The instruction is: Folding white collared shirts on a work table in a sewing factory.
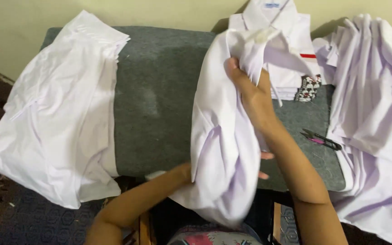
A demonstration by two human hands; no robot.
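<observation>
Grey padded surface (159, 100) against a pale wall, laden with white cloth. On its left end, a broad stack of white garments (55, 118) spilling over the near edge. On its right end, a loose heap of white shirts (373, 104) draping down off the side. At the back, a neatly folded white shirt (291, 50) with a red stripe and a patterned patch, collar toward the wall. In the middle, held up off the surface, a crumpled white shirt (223, 136) hanging from collar height to below the near edge. Right hand (250, 95) up high, grip closed tight on a bunch of fabric near the top of that shirt. Left hand (264, 165) mostly hidden behind the hanging cloth, only fingertips showing past its right edge; grip there impossible to tell. Just right of the raised forearm, small thread snips (320, 138) with pink handles lying flat on the grey.
</observation>
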